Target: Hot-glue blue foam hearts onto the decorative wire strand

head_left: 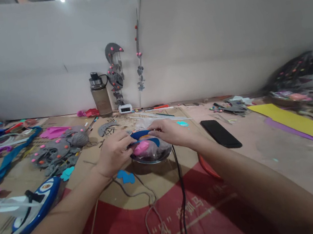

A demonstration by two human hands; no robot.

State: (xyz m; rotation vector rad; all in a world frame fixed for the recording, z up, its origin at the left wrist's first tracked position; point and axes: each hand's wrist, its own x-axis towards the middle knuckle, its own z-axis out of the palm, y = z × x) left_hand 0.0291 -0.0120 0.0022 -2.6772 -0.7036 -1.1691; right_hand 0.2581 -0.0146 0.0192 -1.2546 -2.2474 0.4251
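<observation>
My left hand and my right hand meet over a shallow metal bowl. Between them is a curved dark blue piece, thin like foam or felt. The fingers of both hands are closed on its ends, the left at one side and the right at the other. Inside the bowl, beneath it, lie clear plastic bags with bright pink material and a bit of orange showing. A light blue cut-out rests on the cardboard just in front of the bowl.
A grey cord and a black cable run toward me. On the right are a black phone and a yellow sheet; on the left, grey yarn pieces and a blue-and-white device. A bottle stands behind.
</observation>
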